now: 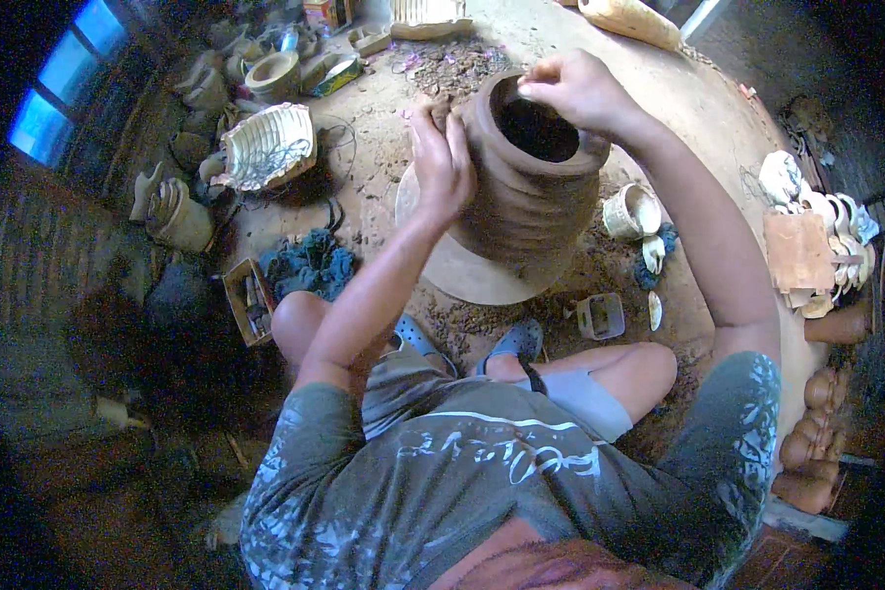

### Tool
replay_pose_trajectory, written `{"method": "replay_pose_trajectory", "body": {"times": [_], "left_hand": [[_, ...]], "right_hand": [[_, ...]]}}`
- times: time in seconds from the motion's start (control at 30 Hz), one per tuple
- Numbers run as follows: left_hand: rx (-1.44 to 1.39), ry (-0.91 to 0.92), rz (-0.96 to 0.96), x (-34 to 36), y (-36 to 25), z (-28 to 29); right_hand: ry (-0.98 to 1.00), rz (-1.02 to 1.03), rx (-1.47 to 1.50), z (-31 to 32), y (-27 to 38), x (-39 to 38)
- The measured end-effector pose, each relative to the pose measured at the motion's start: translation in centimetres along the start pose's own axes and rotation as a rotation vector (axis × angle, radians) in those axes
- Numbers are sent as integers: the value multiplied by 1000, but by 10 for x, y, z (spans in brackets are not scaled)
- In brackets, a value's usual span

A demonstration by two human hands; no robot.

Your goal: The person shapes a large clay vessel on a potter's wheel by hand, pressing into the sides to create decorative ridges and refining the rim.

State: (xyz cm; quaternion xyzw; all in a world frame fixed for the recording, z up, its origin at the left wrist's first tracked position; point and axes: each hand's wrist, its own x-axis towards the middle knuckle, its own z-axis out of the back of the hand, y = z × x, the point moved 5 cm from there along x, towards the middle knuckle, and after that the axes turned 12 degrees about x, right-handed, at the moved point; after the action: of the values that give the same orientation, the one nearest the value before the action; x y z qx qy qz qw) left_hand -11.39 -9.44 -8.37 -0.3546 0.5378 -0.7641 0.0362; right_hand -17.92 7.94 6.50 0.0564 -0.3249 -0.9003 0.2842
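A large brown clay pot [526, 211] with a ridged wall and a wide dark mouth stands on a round pale wheel or board [492, 285]. My left hand [442, 162] is raised beside the pot's left wall, with a small brown lump of clay [441, 106] between its fingertips. My right hand [585, 93] reaches over the mouth from the right, its fingers bent together by the far rim. Whatever those fingers may hold is hidden. I cannot tell whether they touch the rim.
Clay crumbs [447, 64] lie beyond the pot. A pale ribbed basket [268, 147] and a dark blue cloth [315, 264] are at left. Right of the pot are a small round container [631, 212] and a clear plastic tub [600, 317]. Small clay pots [808, 442] line the right edge.
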Motion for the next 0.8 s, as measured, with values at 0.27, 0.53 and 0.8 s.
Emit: {"method": "replay_pose_trajectory", "body": {"times": [0.27,0.53,0.8], "left_hand": [[149,57,17,-46,-29,0],[146,10,-7,-31,-18,0],[100,130,-12,-9,-28,6]], "right_hand": [[51,-250,211,-25,-23,44],[120,-64,-191,-36,-10,57],[156,-120,6,-50,1,49]]}}
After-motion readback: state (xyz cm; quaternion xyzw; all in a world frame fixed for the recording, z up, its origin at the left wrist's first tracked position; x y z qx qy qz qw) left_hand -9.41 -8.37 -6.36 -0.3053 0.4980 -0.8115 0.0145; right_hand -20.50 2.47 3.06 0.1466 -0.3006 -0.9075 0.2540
